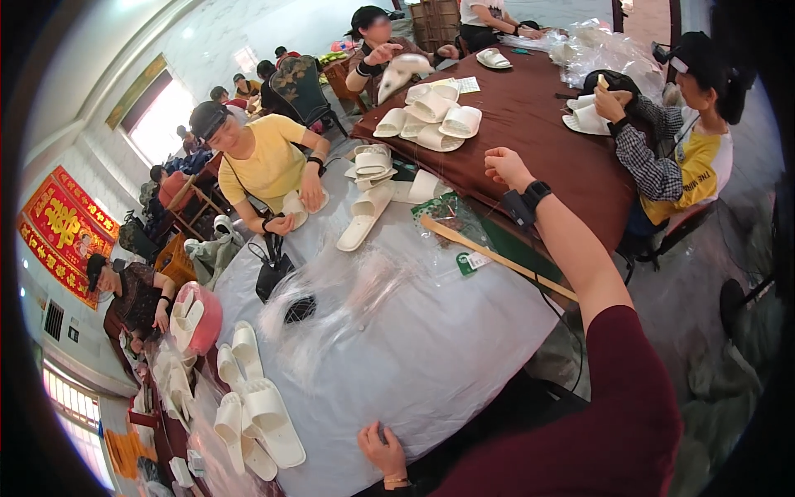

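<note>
My right hand (507, 168) is raised on an outstretched arm over the edge of the brown-covered table. Its fingers are curled together, and anything between them is too small to make out. White slippers (433, 106) lie in a pile just beyond it. My left hand (383, 454) is low at the near edge of the grey-covered table, fingers bent in; a small dark patch shows between them, which I cannot identify. To its left, several white slippers (273, 420) lie overlapping. A long wooden stick (497, 257) lies below my right forearm, across a clear plastic bag (451, 217).
Clear plastic wrap (331, 306) is heaped mid-table beside a black bag (273, 269). A person in yellow (269, 153) handles slippers across the table. Another person (679, 141) sits at the right. A black cable (571, 331) hangs near my right arm.
</note>
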`<state>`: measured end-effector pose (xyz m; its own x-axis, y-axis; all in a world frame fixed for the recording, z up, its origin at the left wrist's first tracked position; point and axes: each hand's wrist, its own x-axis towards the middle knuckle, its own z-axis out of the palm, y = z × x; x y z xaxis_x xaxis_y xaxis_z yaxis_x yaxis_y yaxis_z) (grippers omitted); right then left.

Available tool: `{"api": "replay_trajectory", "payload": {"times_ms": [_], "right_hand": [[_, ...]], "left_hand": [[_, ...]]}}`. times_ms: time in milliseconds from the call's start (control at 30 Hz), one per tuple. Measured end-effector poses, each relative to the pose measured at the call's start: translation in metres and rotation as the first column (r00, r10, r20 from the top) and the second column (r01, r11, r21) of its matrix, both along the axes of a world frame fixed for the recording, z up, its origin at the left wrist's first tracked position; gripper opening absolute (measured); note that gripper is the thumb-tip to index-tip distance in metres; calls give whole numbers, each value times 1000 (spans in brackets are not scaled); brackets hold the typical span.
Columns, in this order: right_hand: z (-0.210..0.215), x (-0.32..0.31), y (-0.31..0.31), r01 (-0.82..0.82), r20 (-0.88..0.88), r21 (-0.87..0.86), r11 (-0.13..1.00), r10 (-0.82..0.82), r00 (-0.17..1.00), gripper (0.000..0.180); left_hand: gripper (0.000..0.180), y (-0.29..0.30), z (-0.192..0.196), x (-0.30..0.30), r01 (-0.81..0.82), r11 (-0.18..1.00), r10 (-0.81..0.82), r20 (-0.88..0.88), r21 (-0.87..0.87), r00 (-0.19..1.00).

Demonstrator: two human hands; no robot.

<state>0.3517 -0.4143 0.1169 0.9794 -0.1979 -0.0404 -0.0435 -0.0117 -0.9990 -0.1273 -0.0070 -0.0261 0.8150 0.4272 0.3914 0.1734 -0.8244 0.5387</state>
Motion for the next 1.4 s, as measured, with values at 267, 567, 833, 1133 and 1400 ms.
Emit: {"api": "replay_trajectory", "payload": {"times_ms": [267,567,833,1133,1400], "right_hand": [[-28,101,4,362,382,-506,783,-173,908,44],[-25,140,33,503,500,-860,87,-49,864,25],[-20,149,31,547,543,-809,-216,81,836,17],[77,96,7,814,797,-581,-4,201,570,12],[166,13,14,832,822,-528,171,348,450,12]], "left_hand": [[24,-2,-6,3,-17,998,17,4,68,1000],[29,0,0,-3,-26,985,46,-113,171,993],[30,-2,-6,-9,-47,983,63,-84,177,994],[21,-5,10,2,-47,997,51,-60,66,997],[20,0,9,0,-4,1000,3,23,27,1000]]}}
